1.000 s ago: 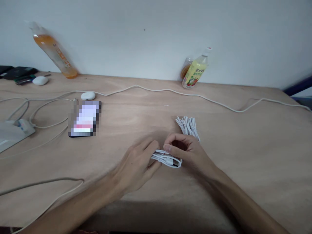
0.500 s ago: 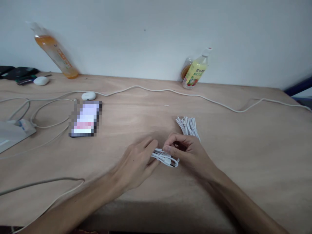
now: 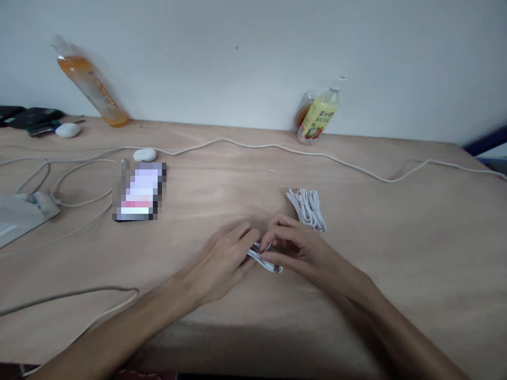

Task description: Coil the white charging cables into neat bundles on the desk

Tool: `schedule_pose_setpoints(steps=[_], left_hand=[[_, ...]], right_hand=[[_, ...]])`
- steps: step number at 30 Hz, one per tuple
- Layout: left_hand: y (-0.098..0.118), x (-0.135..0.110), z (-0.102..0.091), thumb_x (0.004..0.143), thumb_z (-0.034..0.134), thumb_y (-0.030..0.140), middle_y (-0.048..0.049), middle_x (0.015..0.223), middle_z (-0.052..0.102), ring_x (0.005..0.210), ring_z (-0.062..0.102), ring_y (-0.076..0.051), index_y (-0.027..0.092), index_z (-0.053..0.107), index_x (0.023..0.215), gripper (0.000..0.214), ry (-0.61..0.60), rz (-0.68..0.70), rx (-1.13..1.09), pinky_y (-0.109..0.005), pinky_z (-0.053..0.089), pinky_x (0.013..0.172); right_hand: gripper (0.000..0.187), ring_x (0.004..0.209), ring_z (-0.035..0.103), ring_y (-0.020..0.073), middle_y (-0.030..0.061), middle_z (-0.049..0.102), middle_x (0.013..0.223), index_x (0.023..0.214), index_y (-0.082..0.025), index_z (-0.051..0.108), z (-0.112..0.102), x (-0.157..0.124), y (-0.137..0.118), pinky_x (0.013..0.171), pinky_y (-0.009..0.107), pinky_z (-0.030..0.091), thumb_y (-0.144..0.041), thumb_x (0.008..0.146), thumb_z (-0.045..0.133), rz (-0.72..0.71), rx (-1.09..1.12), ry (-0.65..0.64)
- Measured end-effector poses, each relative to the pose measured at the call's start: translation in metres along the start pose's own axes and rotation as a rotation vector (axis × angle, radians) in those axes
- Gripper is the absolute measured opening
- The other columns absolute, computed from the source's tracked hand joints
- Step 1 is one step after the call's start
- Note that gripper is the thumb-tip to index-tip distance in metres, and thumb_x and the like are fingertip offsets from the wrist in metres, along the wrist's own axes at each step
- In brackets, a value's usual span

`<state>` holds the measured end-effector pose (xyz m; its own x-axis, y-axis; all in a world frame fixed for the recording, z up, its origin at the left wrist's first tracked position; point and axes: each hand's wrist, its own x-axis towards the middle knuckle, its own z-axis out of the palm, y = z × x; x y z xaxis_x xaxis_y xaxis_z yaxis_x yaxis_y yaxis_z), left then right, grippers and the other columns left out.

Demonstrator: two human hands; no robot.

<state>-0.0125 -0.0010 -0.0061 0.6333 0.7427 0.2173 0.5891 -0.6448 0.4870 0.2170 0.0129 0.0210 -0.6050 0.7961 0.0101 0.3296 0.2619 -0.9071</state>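
My left hand [image 3: 224,261] is closed around one end of a folded white USB cable [image 3: 266,264], whose metal plug shows at the right. My right hand [image 3: 297,245] pinches at the middle of this cable from the other side. A thin white tie [image 3: 269,246] sticks up between its thumb and forefinger; part of the cable is hidden behind the fingers. Just beyond my right hand, a pile of bundled white cables [image 3: 307,208] lies on the table.
A phone [image 3: 141,192] and a white earbud case [image 3: 144,155] lie left. A long white cord [image 3: 273,146] crosses the wooden table [image 3: 415,237]. An orange drink bottle [image 3: 93,89] and a yellow-labelled bottle [image 3: 320,116] lean against the wall. A plastic bag [image 3: 27,216] sits far left.
My right hand has moved slightly left and closer to my left hand, covering more of the cable. The tie now rises between its fingertips. More of the cable pile shows.
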Motion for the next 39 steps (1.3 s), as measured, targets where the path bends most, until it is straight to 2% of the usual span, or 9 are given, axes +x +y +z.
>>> schedule_pose_setpoints(steps=[8, 12, 16, 19, 22, 28, 32, 35, 39], left_hand=[[-0.004, -0.001, 0.003, 0.108, 0.055, 0.021, -0.0067, 0.104, 0.069, 0.092, 0.067, -0.026, 0.02, 0.06, 0.105, 0.006, -0.046, 0.003, 0.012, -0.04, 0.057, 0.079], [-0.003, -0.001, 0.003, 0.108, 0.056, 0.021, -0.0088, 0.107, 0.07, 0.096, 0.068, -0.028, 0.018, 0.062, 0.108, 0.007, -0.06, -0.015, 0.019, -0.044, 0.059, 0.082], [-0.003, -0.001, 0.003, 0.107, 0.056, 0.022, -0.0083, 0.104, 0.069, 0.093, 0.067, -0.027, 0.019, 0.06, 0.103, 0.007, -0.037, -0.037, 0.024, -0.042, 0.058, 0.08], [-0.003, 0.0, 0.0, 0.104, 0.06, 0.019, -0.0089, 0.108, 0.067, 0.1, 0.065, -0.028, 0.02, 0.06, 0.102, 0.002, -0.012, -0.038, 0.042, -0.042, 0.059, 0.082], [-0.003, 0.002, -0.005, 0.1, 0.066, 0.017, -0.011, 0.115, 0.066, 0.111, 0.062, -0.031, 0.02, 0.06, 0.107, 0.01, 0.001, -0.035, 0.041, -0.046, 0.06, 0.088], [-0.003, 0.003, -0.008, 0.098, 0.064, 0.013, -0.012, 0.125, 0.065, 0.122, 0.058, -0.031, 0.021, 0.061, 0.113, 0.017, 0.029, -0.042, -0.111, -0.051, 0.058, 0.1], [0.0, 0.004, -0.013, 0.093, 0.06, 0.009, -0.0122, 0.126, 0.064, 0.121, 0.056, -0.031, 0.021, 0.062, 0.119, 0.029, 0.032, -0.055, -0.183, -0.051, 0.055, 0.101], [0.003, 0.004, -0.021, 0.093, 0.056, 0.01, -0.0115, 0.13, 0.066, 0.123, 0.056, -0.03, 0.021, 0.064, 0.123, 0.033, 0.105, -0.035, -0.29, -0.052, 0.05, 0.105], [0.008, 0.007, -0.029, 0.106, 0.052, 0.021, -0.0035, 0.103, 0.073, 0.1, 0.065, -0.023, 0.022, 0.072, 0.104, 0.02, 0.181, -0.084, -0.47, -0.042, 0.048, 0.096]], right_hand=[[0.02, 0.072, 0.055, 0.0141, 0.0001, 0.059, 0.091, 0.092, -0.024, 0.075, 0.002, 0.004, 0.008, 0.067, 0.029, 0.047, -0.039, 0.105, 0.073, -0.031, -0.036, 0.037], [0.017, 0.073, 0.055, 0.0143, 0.0003, 0.059, 0.093, 0.093, -0.025, 0.074, 0.003, 0.003, 0.01, 0.068, 0.029, 0.047, -0.034, 0.106, 0.072, -0.058, -0.043, 0.021], [0.014, 0.074, 0.054, 0.0147, 0.0008, 0.06, 0.096, 0.095, -0.025, 0.072, 0.005, 0.002, 0.01, 0.07, 0.03, 0.047, -0.032, 0.107, 0.068, -0.064, -0.057, 0.011], [0.015, 0.074, 0.053, 0.0149, 0.0007, 0.059, 0.095, 0.096, -0.025, 0.071, 0.005, 0.002, 0.008, 0.069, 0.03, 0.046, -0.033, 0.108, 0.067, -0.038, -0.041, 0.017], [0.017, 0.074, 0.054, 0.0149, 0.0004, 0.059, 0.094, 0.095, -0.024, 0.072, 0.003, 0.002, 0.007, 0.068, 0.03, 0.045, -0.036, 0.108, 0.068, -0.012, -0.037, 0.008], [0.029, 0.075, 0.054, 0.0154, 0.0006, 0.059, 0.091, 0.094, -0.024, 0.075, 0.001, 0.002, 0.005, 0.067, 0.031, 0.044, -0.049, 0.107, 0.068, -0.044, -0.013, -0.006], [0.03, 0.073, 0.052, 0.0155, -0.0002, 0.058, 0.087, 0.091, -0.024, 0.075, 0.0, 0.002, -0.002, 0.067, 0.031, 0.042, -0.05, 0.105, 0.07, -0.012, 0.03, -0.002], [0.028, 0.071, 0.049, 0.0152, -0.0015, 0.054, 0.084, 0.087, -0.025, 0.074, 0.001, 0.002, -0.004, 0.066, 0.031, 0.039, -0.048, 0.103, 0.073, 0.011, 0.108, 0.05], [0.021, 0.069, 0.047, 0.0159, -0.0021, 0.053, 0.081, 0.086, -0.025, 0.073, 0.003, 0.002, 0.001, 0.064, 0.032, 0.036, -0.042, 0.1, 0.075, 0.035, 0.171, 0.213]])
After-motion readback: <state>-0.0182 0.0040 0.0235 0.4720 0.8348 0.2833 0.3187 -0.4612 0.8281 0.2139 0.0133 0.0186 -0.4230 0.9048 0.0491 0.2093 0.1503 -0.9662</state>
